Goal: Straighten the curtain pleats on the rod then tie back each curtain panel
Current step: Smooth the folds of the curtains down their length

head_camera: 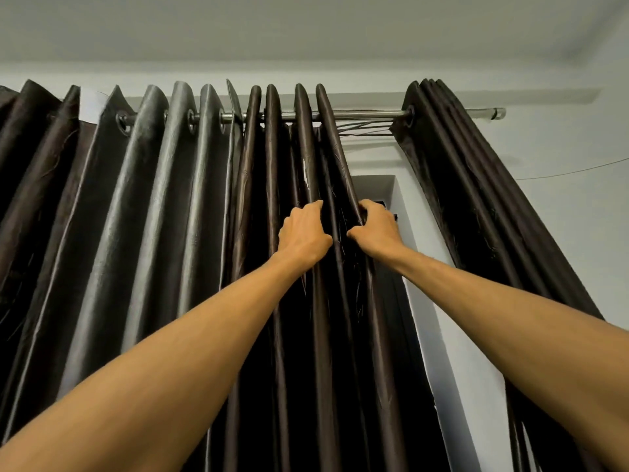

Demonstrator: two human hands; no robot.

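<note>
High on the wall [551, 141], just under the ceiling [306, 25], one metal rod [367, 114] carries dark, glossy curtain cloth in three groups. A greyer left panel [153, 199] is spread wide, a brown middle panel [258, 185] hangs beside it, and a right panel [452, 172] is bunched tight near the rod's clear end cap [497, 113]. The middle panel shows four pleat crests at the rod, set close together. The bunched one seems to have four as well, though its folds overlap too much to be sure. Two bare arms reach up to the middle panel. The left hand [304, 235] has its fingers curled into a fold and grips it. The right hand [374, 226] clutches the outermost pleat at the panel's right edge, in front of a window recess [396, 189]. The hands are near each other, thumbs facing. Loose threads [364, 129] stretch under the rod between the middle and right panels. One white label [90, 105] sticks up from the left panel's top.
</note>
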